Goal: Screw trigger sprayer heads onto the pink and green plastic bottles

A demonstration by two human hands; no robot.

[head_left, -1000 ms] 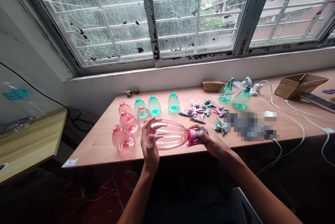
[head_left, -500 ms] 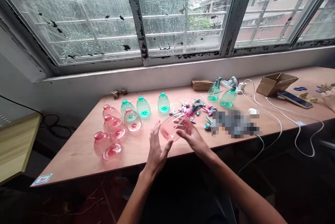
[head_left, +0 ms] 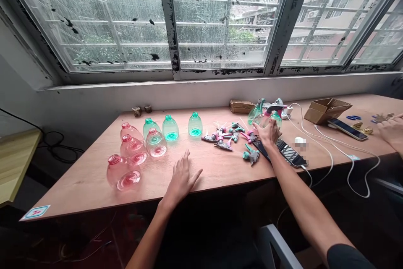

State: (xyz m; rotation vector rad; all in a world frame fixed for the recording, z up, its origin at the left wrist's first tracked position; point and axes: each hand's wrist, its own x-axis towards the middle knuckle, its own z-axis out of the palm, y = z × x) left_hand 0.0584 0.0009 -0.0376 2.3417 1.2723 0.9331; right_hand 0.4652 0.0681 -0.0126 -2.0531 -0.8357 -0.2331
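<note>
My left hand (head_left: 182, 176) lies flat and open on the wooden table (head_left: 94, 181), close to its front edge, holding nothing. My right arm reaches far right; my right hand (head_left: 268, 132) is closed around a clear pink bottle (head_left: 262, 121) topped by a grey and pink trigger sprayer (head_left: 275, 108). It holds this bottle upright beside the green spray bottles (head_left: 255, 111). A pile of loose pink and teal sprayer heads (head_left: 225, 134) lies just left of that hand. Several open pink bottles (head_left: 126, 172) and three green ones (head_left: 170, 128) stand at the left.
A phone (head_left: 288, 152) lies under my right forearm, with white cables (head_left: 327, 151) trailing off the edge. A cardboard box (head_left: 325, 109), a second phone (head_left: 346, 128) and another person's hand (head_left: 390, 128) are at the far right. A small brown box (head_left: 241, 106) sits by the wall.
My right hand carried the pink spray bottle from in front of me out to the green spray bottles at the right. My left hand let go and settled flat on the table.
</note>
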